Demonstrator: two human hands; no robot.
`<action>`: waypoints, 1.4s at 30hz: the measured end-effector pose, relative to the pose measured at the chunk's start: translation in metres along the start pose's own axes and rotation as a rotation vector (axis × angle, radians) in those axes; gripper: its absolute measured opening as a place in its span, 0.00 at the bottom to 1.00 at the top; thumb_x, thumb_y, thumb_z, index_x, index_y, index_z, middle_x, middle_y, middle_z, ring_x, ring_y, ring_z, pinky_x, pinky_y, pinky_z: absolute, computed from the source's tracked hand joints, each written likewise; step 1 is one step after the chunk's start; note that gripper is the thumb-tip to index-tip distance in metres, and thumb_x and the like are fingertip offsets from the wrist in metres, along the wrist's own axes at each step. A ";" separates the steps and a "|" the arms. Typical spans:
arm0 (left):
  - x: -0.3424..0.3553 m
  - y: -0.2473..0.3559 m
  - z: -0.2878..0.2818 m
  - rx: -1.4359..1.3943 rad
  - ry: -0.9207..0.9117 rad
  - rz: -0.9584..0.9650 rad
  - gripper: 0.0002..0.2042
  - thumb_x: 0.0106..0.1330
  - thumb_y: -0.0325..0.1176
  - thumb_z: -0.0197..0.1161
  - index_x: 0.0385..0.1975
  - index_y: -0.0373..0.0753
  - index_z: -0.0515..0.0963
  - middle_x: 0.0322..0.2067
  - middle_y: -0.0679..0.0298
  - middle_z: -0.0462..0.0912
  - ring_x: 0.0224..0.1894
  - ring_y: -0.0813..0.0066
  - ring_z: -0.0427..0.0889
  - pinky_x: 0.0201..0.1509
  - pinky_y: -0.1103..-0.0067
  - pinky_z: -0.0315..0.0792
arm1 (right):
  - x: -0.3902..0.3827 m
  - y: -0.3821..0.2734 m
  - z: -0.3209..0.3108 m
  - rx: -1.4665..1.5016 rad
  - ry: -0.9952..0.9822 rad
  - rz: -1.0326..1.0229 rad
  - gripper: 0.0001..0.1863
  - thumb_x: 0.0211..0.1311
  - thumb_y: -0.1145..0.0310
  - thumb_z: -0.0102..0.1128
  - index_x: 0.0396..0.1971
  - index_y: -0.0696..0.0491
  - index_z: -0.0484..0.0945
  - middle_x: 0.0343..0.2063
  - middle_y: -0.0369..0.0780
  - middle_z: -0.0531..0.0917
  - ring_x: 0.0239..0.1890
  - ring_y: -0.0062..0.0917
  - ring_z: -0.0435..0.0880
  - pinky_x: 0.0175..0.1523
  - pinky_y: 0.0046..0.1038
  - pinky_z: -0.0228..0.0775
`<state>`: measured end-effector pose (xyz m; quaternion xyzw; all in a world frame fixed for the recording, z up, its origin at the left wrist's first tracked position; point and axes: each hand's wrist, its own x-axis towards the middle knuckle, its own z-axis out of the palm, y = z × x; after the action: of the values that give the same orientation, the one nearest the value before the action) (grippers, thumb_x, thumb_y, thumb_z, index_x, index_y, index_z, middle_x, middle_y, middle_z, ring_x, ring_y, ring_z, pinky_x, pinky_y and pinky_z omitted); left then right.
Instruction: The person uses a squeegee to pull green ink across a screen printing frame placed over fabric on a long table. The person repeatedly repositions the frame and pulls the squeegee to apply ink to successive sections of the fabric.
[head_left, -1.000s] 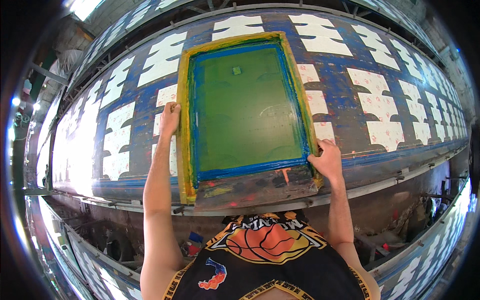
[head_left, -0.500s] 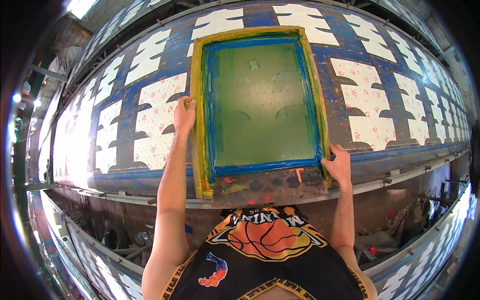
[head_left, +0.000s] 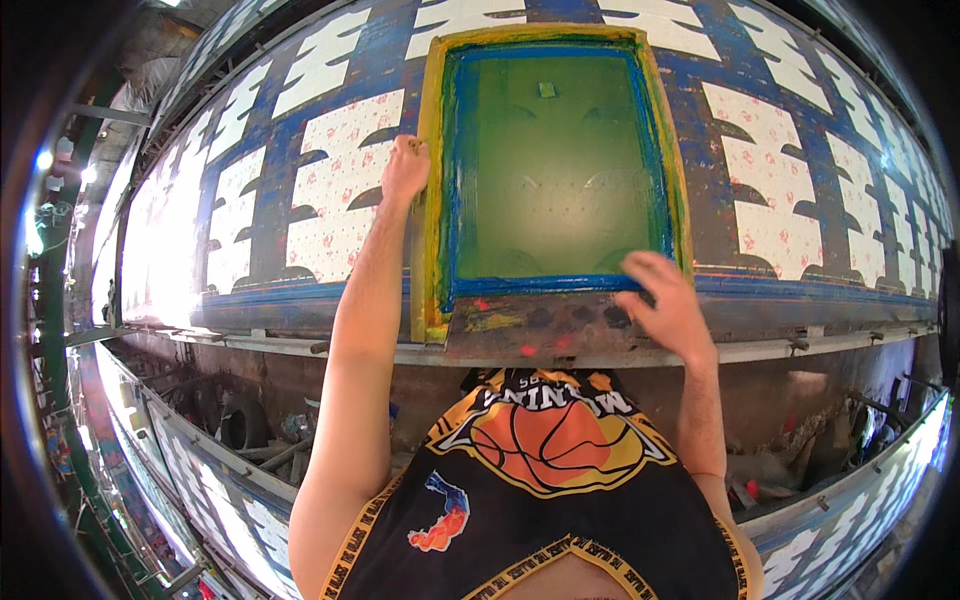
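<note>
A screen-printing frame [head_left: 545, 39] with yellow-stained sides lies on the long printing table. Its green mesh [head_left: 550, 170] is bordered in blue, and pale cut fabric shapes show faintly through it. My left hand [head_left: 405, 170] is closed on the frame's left side, at about mid-height. Over the lower right corner hovers my right hand [head_left: 668, 308], fingers apart and thumb spread, holding nothing. Whether its fingertips touch the frame I cannot tell. A dark, paint-spotted flap [head_left: 560, 330] hangs along the frame's near edge.
White fabric pieces with red floral prints [head_left: 345, 190] lie left of the frame, and similar ones [head_left: 770, 190] lie right. Plain white pieces [head_left: 325, 65] form the far row. A metal rail [head_left: 760, 347] with pegs runs along the table's near edge.
My right hand has let go of the frame's right side and moved inward over the lower corner, fingers opening. The left hand keeps its hold. The whole view has shifted slightly.
</note>
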<state>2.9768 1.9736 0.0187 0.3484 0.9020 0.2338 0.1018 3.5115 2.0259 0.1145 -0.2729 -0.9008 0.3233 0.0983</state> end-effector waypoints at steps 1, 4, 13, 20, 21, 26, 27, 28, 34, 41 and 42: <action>0.005 0.000 -0.002 0.008 -0.034 0.009 0.24 0.80 0.50 0.54 0.64 0.39 0.71 0.59 0.40 0.86 0.63 0.36 0.83 0.67 0.50 0.75 | 0.002 -0.015 0.007 0.102 -0.135 -0.129 0.31 0.67 0.61 0.76 0.68 0.53 0.81 0.69 0.48 0.79 0.71 0.47 0.77 0.71 0.45 0.75; 0.009 -0.001 -0.008 0.036 -0.111 0.021 0.24 0.80 0.50 0.52 0.64 0.39 0.69 0.56 0.35 0.86 0.61 0.32 0.84 0.66 0.47 0.76 | 0.007 -0.059 0.037 0.025 -0.453 -0.312 0.31 0.65 0.61 0.77 0.67 0.50 0.82 0.68 0.48 0.79 0.72 0.46 0.76 0.71 0.46 0.75; -0.006 0.003 -0.013 -0.029 -0.039 0.042 0.23 0.76 0.49 0.57 0.60 0.39 0.75 0.52 0.40 0.89 0.57 0.36 0.87 0.63 0.50 0.79 | 0.017 -0.095 0.039 -0.130 -0.356 -0.146 0.37 0.52 0.83 0.65 0.68 0.51 0.82 0.68 0.48 0.82 0.71 0.41 0.81 0.73 0.44 0.75; -0.008 0.004 -0.014 -0.056 -0.023 0.067 0.22 0.78 0.48 0.56 0.60 0.38 0.75 0.55 0.42 0.87 0.59 0.38 0.87 0.63 0.50 0.80 | 0.024 -0.104 0.070 -0.450 -0.073 0.015 0.28 0.45 0.81 0.72 0.52 0.55 0.87 0.52 0.44 0.91 0.54 0.38 0.91 0.57 0.38 0.85; -0.008 0.004 -0.014 -0.055 -0.034 0.067 0.21 0.79 0.48 0.56 0.60 0.38 0.75 0.56 0.41 0.86 0.59 0.38 0.86 0.63 0.50 0.80 | 0.023 -0.104 0.069 -0.443 -0.005 -0.060 0.26 0.45 0.81 0.72 0.51 0.55 0.88 0.49 0.44 0.92 0.53 0.36 0.92 0.55 0.37 0.86; -0.010 0.004 -0.014 -0.035 -0.066 0.093 0.21 0.82 0.47 0.51 0.63 0.39 0.74 0.59 0.40 0.83 0.60 0.35 0.85 0.64 0.49 0.80 | 0.021 -0.115 0.053 -0.463 -0.071 0.007 0.29 0.44 0.84 0.70 0.53 0.53 0.89 0.51 0.44 0.93 0.56 0.36 0.92 0.62 0.40 0.84; -0.011 0.005 -0.015 -0.020 -0.072 0.096 0.21 0.82 0.47 0.51 0.63 0.40 0.73 0.59 0.40 0.82 0.60 0.34 0.85 0.64 0.49 0.80 | 0.022 -0.118 0.050 -0.466 -0.053 -0.016 0.31 0.43 0.85 0.69 0.53 0.53 0.89 0.52 0.44 0.92 0.57 0.36 0.91 0.64 0.40 0.83; -0.011 0.006 -0.015 -0.002 -0.083 0.099 0.21 0.82 0.47 0.50 0.64 0.40 0.73 0.60 0.39 0.82 0.60 0.34 0.85 0.64 0.49 0.80 | 0.023 -0.120 0.048 -0.476 -0.083 0.014 0.31 0.44 0.85 0.69 0.53 0.53 0.89 0.52 0.44 0.92 0.57 0.36 0.91 0.64 0.41 0.83; -0.010 0.005 -0.018 -0.048 -0.116 0.106 0.20 0.83 0.47 0.49 0.66 0.45 0.75 0.61 0.40 0.81 0.60 0.36 0.86 0.64 0.50 0.80 | 0.035 -0.110 0.057 -0.484 -0.105 0.028 0.32 0.44 0.85 0.68 0.54 0.52 0.89 0.53 0.42 0.92 0.58 0.36 0.91 0.65 0.41 0.82; -0.011 0.004 -0.017 -0.047 -0.095 0.093 0.20 0.81 0.46 0.50 0.63 0.44 0.76 0.58 0.41 0.83 0.58 0.36 0.86 0.63 0.50 0.80 | 0.056 -0.087 0.082 -0.478 0.022 -0.007 0.31 0.46 0.85 0.66 0.55 0.53 0.89 0.53 0.41 0.92 0.57 0.37 0.91 0.65 0.41 0.82; -0.010 0.004 -0.017 -0.048 -0.087 0.093 0.19 0.81 0.46 0.51 0.62 0.43 0.77 0.58 0.41 0.83 0.58 0.36 0.86 0.63 0.50 0.80 | 0.067 -0.082 0.081 -0.487 0.045 -0.012 0.31 0.46 0.85 0.66 0.55 0.53 0.89 0.52 0.40 0.92 0.56 0.37 0.91 0.64 0.41 0.82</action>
<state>2.9804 1.9634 0.0355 0.3972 0.8738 0.2444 0.1381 3.3923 1.9671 0.1047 -0.2903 -0.9513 0.0899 0.0516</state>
